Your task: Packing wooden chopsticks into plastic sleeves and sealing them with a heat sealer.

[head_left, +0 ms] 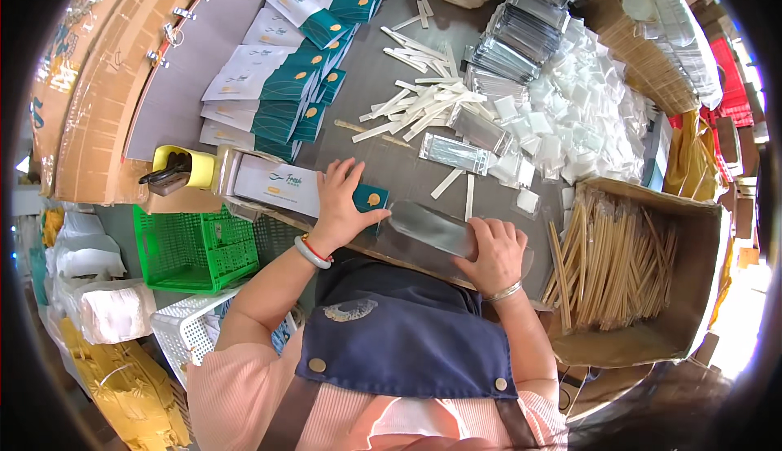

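Pressing flat, the left hand (pixel 340 206) pins a white-and-teal sleeve (pixel 293 189) at the near table edge; the right hand (pixel 493 254) seemingly grips a clear pouch (pixel 432 227) alongside. Keep both steady, edges aligned. Paper sticks (pixel 415 101) lie farther back.

The sleeve (pixel 289 188) under the left hand (pixel 340 206) is matt white-and-teal card; the pouch (pixel 432 227) under the right hand (pixel 494 253) is glossy clear film, smooth and reflective. The table (pixel 383 158) reads as matt grey board. The box (pixel 676 288) is rough brown corrugated card, and the basket (pixel 195 247) is glossy green moulded plastic.
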Demonstrator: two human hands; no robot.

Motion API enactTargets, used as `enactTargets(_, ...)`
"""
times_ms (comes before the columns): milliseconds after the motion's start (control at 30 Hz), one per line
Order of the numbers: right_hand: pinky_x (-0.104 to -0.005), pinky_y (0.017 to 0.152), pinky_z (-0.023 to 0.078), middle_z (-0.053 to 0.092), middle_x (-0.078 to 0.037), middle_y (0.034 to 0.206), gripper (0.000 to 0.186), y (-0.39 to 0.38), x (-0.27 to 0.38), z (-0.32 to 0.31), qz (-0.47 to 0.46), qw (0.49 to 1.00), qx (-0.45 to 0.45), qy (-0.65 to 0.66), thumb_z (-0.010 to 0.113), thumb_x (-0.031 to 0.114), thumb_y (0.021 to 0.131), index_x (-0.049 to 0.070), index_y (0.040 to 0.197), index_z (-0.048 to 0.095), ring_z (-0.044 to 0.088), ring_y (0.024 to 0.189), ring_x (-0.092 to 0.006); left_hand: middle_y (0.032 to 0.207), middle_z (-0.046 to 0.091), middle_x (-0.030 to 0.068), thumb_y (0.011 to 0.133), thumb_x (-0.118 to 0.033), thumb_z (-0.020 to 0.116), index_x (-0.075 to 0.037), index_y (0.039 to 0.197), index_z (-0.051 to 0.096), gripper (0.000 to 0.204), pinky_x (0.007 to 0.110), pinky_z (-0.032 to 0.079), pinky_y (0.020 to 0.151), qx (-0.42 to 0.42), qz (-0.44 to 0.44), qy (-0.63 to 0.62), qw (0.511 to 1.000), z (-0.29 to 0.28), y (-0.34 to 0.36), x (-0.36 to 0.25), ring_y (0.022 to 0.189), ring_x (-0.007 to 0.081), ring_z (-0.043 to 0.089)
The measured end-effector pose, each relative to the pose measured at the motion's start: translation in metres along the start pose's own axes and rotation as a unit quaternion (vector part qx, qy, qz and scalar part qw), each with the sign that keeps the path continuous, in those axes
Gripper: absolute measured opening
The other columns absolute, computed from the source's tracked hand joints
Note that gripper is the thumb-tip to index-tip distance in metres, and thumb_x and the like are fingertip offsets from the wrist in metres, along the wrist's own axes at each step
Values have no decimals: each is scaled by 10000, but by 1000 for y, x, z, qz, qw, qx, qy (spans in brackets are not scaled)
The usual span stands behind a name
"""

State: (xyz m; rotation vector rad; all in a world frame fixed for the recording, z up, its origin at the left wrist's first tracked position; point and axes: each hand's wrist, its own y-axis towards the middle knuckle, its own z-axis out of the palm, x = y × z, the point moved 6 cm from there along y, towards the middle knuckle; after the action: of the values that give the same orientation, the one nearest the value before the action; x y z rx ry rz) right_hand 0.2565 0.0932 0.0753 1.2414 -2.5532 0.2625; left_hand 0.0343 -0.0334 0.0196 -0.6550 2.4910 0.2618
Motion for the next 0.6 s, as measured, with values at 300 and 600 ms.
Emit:
enactTargets(300,-423,952,370,561,-127,1178,718,44,54,7,-116,966,-17,232,786,309,630,132,1266,504,519,1095,-293,1298,465,183,658,-377,787,-32,1291,466,789,522,284,1012,20,45,18,999,-1,16,-3,1192,379,422)
enactTargets(600,-460,489,535,610,-63,843,184,-64,18,-197,-401,439,124,794,406,204,960,115,977,566,612,637,-199,810,570,87,743,-124,688,-68,828,599,136,434,441,680,-69,90,79,990,1,103,33,791,309,557)
